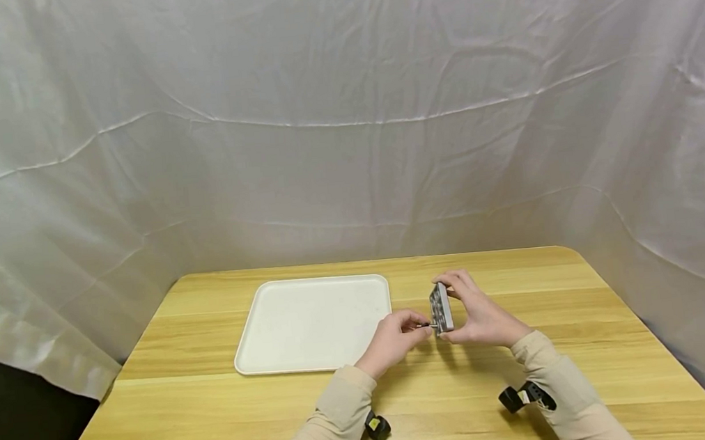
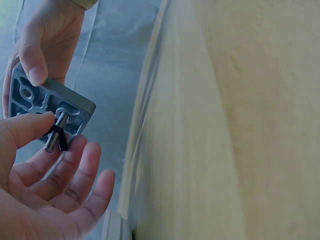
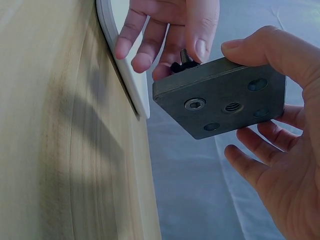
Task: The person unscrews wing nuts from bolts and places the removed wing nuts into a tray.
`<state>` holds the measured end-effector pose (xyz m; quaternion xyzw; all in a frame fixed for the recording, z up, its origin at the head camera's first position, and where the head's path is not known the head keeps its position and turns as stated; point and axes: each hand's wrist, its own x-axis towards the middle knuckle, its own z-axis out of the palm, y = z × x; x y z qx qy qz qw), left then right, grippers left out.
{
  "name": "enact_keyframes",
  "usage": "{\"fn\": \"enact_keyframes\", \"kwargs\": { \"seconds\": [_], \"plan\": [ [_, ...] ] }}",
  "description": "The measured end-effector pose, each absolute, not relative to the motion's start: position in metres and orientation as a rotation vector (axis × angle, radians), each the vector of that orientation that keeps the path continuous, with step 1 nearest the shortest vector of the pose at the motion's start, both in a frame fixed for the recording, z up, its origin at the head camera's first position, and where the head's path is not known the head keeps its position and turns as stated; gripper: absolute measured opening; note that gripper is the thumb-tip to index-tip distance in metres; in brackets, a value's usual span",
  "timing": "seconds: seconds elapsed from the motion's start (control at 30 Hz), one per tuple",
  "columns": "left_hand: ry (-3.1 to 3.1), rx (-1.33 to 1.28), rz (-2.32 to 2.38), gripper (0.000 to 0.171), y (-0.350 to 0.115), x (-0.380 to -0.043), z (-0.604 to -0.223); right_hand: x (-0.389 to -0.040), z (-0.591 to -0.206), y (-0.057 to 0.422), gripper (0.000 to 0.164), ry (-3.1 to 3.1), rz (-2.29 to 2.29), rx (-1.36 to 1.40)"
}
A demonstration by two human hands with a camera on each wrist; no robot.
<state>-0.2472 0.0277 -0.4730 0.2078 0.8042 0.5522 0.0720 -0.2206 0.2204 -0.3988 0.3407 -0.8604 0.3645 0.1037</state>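
My right hand (image 1: 480, 313) grips a square grey metal plate (image 1: 441, 308) by its edges, holding it on edge above the table. Ribs and recesses show on one face of the plate (image 2: 42, 97); the other face (image 3: 225, 120) is flat with several holes. A socket-head bolt (image 3: 195, 104) passes through one hole, and its threaded end (image 2: 52, 142) sticks out on the ribbed side. On that thread sits a black wing nut (image 2: 59, 132). My left hand (image 2: 60, 192) pinches the wing nut between thumb and index finger, the other fingers loosely spread.
A white rectangular tray (image 1: 311, 325) lies on the wooden table (image 1: 173, 403), left of the hands. Pale curtains (image 1: 349, 178) hang behind and at both sides of the table. Each wrist wears a black camera on a strap.
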Motion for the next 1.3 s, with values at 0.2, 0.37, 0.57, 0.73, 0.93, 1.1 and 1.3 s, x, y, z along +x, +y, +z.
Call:
{"fn": "enact_keyframes", "kwargs": {
  "seconds": [0.2,0.37,0.57,0.73,0.93,1.1,1.3],
  "plan": [
    [2.429,0.626,1.656,0.019,0.027,-0.247,-0.473,-0.223,-0.403,0.221,0.086,-2.530,1.073,1.012],
    [2.415,0.620,1.658,0.019,0.026,-0.247,-0.472,-0.236,-0.422,0.228,0.092,-2.547,1.086,0.979],
    [2.410,0.600,1.678,0.023,0.028,-0.248,-0.472,-0.244,-0.432,0.234,0.097,-2.557,1.070,0.965],
    [2.368,0.588,1.711,0.032,0.029,-0.248,-0.471,-0.238,-0.424,0.229,0.094,-2.545,1.084,0.979],
    [2.369,0.594,1.714,0.036,0.029,-0.247,-0.470,-0.223,-0.401,0.221,0.087,-2.539,1.076,1.008],
    [2.374,0.599,1.711,0.036,0.029,-0.247,-0.470,-0.221,-0.399,0.220,0.086,-2.537,1.078,1.006],
    [2.397,0.603,1.675,0.033,0.028,-0.246,-0.470,-0.220,-0.398,0.219,0.086,-2.532,1.081,1.013]
  ]
}}
